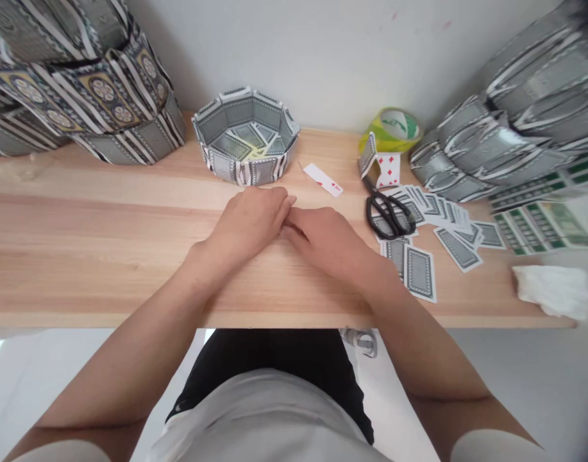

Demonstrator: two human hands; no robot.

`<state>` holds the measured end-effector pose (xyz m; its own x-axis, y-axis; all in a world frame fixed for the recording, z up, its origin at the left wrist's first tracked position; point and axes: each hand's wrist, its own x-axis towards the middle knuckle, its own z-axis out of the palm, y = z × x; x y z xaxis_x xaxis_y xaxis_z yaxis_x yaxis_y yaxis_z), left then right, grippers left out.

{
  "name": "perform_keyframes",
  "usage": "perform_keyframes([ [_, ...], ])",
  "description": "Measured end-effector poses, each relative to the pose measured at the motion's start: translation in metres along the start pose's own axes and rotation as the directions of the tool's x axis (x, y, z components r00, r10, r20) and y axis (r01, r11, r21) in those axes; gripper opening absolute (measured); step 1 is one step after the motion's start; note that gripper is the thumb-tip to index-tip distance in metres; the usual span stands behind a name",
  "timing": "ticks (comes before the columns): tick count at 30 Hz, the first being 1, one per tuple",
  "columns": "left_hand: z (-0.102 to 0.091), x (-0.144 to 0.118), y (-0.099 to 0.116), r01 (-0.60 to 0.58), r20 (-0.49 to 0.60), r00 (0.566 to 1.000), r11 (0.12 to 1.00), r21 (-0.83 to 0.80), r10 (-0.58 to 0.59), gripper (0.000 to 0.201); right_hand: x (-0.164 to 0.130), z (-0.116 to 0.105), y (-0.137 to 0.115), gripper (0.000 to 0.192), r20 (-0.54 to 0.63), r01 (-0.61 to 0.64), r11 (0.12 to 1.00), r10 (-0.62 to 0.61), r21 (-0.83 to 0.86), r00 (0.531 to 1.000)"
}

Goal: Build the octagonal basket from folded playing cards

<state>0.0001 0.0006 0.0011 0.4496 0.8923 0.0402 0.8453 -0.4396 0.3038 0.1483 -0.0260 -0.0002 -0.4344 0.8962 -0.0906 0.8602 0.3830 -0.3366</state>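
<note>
Grey-patterned card stock, folded and slotted into a round, faceted bowl [246, 136], stands at the back edge of the table [106, 244], just beyond the hands. Its walls are flat panels with striped edges; more cards line its floor.

Left hand [248, 221] lies palm down on the wood, fingers loosely curled, fingertips meeting those of the right hand [329, 244], also knuckles up. Whether anything is pinched between them cannot be told; it is hidden under the fingers.

A single card [323, 179], face up with red pips, lies just beyond the right hand. Black-handled scissors [387, 210] rest on a loose spread of face-down cards [433, 237] toward the right end. Behind them, a folded card piece [383, 165] showing red diamonds leans by a yellow-green roll of tape [394, 127] at the back edge.

Stacked finished card bowls [82, 83] fill the back left corner; a second blurred stack [515, 122] fills the back right. White crumpled tissue [553, 289] sits at the front right corner.

Table is pale, straight-grained wood, set against a plain white wall [346, 51].
</note>
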Motion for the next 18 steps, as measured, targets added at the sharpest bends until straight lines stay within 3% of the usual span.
perform_keyframes([
  [9,-0.0028,-0.0003,0.0014,0.012,0.037,0.999,1.0,0.027,-0.013,0.033,0.0002,-0.0001,-0.0001,0.029,0.03,0.007,1.0,-0.007,0.018,1.0],
  [18,0.0026,0.0026,-0.0037,-0.027,-0.133,0.991,0.991,-0.127,0.01,0.032,0.004,0.0051,0.005,0.029,-0.074,0.063,0.997,-0.06,0.04,0.996],
])
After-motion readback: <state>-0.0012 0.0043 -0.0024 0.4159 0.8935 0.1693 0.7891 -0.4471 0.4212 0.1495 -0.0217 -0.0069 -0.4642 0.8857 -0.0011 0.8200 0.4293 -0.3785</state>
